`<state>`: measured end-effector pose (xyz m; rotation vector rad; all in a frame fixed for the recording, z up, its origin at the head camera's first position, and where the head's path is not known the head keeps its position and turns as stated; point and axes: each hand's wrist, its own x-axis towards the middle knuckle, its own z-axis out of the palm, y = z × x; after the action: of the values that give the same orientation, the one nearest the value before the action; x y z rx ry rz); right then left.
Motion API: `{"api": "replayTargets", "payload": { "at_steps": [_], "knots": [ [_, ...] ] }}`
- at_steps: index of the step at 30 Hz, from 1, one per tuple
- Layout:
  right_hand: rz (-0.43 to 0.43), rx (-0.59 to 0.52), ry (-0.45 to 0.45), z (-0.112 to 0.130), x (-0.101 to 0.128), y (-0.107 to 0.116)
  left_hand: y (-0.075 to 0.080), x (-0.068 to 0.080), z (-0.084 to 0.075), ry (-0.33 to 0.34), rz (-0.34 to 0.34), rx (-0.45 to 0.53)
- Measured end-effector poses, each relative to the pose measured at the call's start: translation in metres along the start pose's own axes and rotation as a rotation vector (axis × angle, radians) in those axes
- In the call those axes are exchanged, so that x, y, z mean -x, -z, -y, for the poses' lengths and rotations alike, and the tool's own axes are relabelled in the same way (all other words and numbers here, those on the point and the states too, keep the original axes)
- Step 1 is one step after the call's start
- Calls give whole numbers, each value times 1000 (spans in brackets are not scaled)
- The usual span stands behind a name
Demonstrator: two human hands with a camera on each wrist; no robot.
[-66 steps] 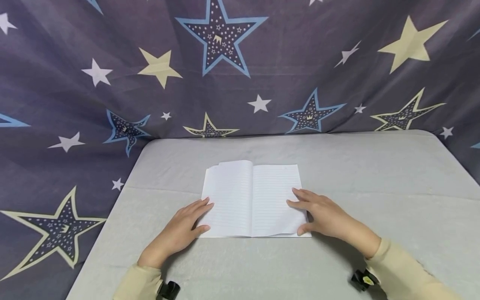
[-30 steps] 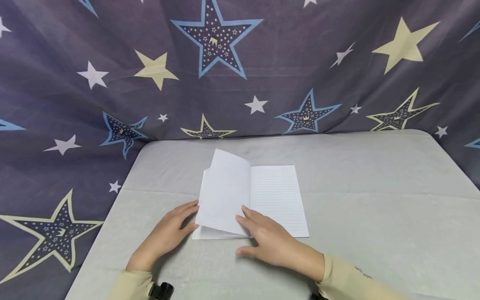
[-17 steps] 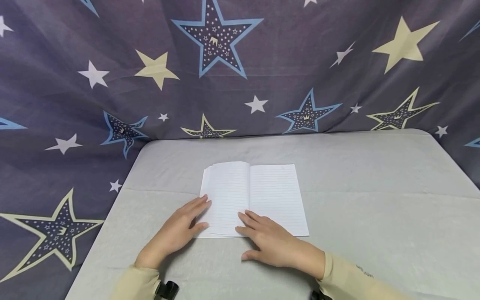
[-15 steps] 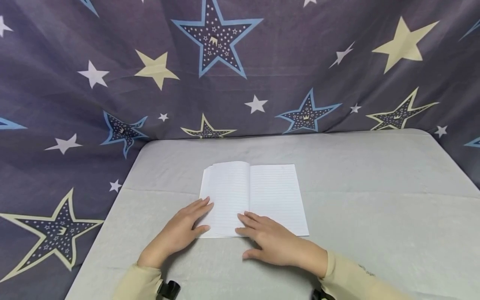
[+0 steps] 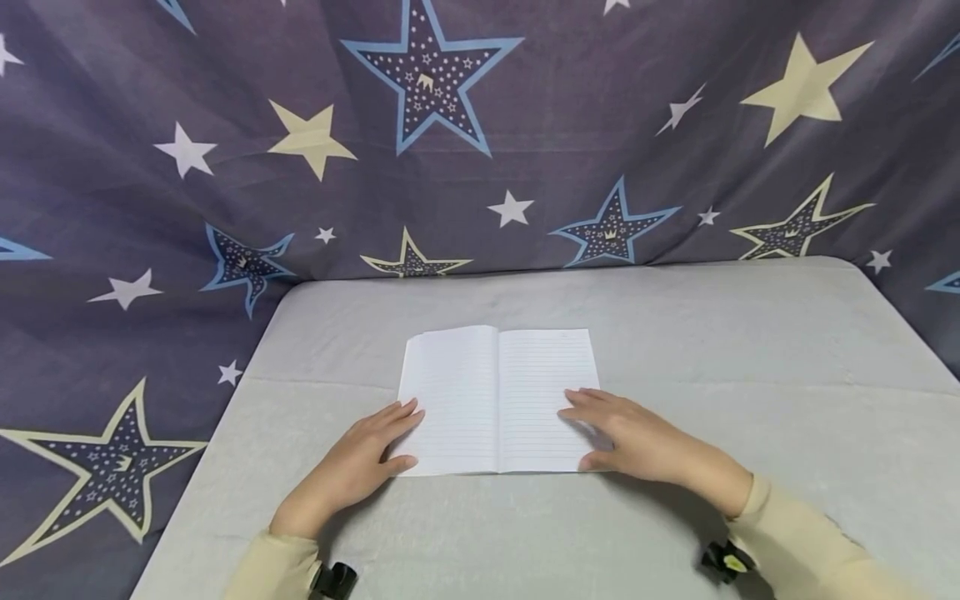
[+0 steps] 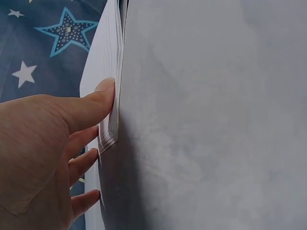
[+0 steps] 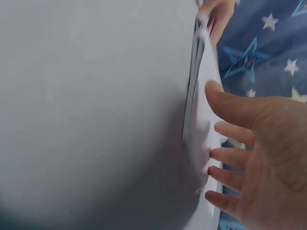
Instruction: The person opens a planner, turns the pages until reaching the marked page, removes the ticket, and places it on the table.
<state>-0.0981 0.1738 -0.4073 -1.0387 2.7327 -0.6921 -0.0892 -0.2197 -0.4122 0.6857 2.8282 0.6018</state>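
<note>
Since earlier, my right hand (image 5: 637, 437) crossed onto the notebook's (image 5: 495, 400) right page, fingers spread flat. Only the left wrist view shows my left hand's (image 6: 43, 153) thumb against the stacked page edges; fingers straight on the desk (image 5: 750, 350).

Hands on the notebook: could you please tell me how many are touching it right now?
2. The left hand rests on the near left corner of the open notebook; the right hand lies on its right page near the lower corner. No other hand is visible.

Matt lined paper notebook (image 5: 498, 400) on smooth grey cloth tabletop (image 5: 750, 350).
</note>
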Motion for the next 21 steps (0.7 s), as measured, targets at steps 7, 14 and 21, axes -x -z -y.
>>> {"api": "replayTargets", "payload": {
  "at_steps": [7, 14, 21],
  "knots": [
    [-3, 16, -36, -21, 8, 6, -1, 0, 2, -19, -8, -2],
    [-39, 122, -70, -18, 9, 3, -2, 0, 2, -25, -24, 3],
    [-105, 163, -76, -11, 3, 0, -2, 1, 2, -17, -25, 8]
  ]
}}
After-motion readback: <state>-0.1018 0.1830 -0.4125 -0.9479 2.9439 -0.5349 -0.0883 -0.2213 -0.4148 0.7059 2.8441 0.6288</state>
